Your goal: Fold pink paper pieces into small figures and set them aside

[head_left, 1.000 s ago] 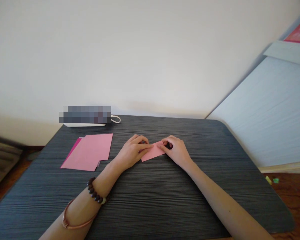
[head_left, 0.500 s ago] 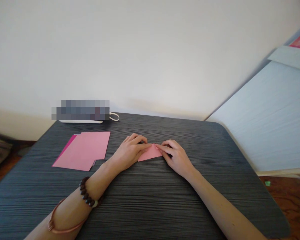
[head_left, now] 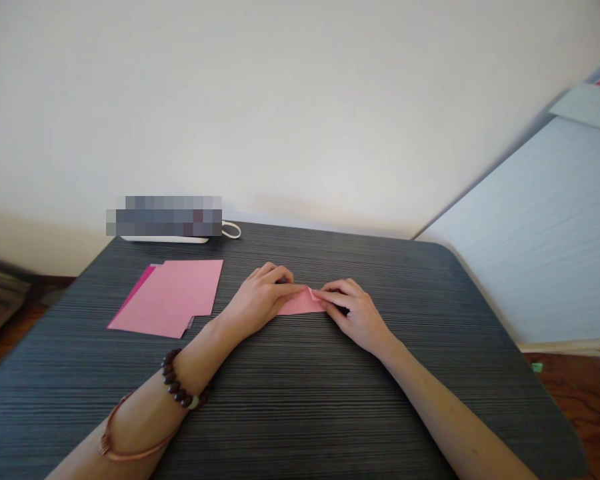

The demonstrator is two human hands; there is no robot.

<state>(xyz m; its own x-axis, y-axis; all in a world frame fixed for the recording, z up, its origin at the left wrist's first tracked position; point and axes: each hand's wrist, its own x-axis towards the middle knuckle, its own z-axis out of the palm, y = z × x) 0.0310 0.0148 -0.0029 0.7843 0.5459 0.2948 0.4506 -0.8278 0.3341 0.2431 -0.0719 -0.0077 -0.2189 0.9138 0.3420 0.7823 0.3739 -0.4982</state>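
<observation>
A small folded piece of pink paper [head_left: 300, 306] lies on the dark table between my two hands. My left hand [head_left: 265, 293] grips its left part, with the index finger along the upper edge. On the other side, my right hand [head_left: 353, 307] pinches the paper's right part between thumb and fingers. A small crease or flap stands up at the top edge, between the fingertips. Both ends of the paper are partly hidden under my fingers.
Left of my hands lies a stack of pink paper sheets [head_left: 167, 297], with a darker magenta edge showing. Behind it stands a blurred-out object with a white base [head_left: 165, 239] and a white loop [head_left: 233, 230]. The dark table [head_left: 300, 400] meets a wall at the back.
The flap at the paper's top edge has shifted under my right fingertips, and the paper's lower edge now lies more level. Both hands keep their hold; the view has moved slightly.
</observation>
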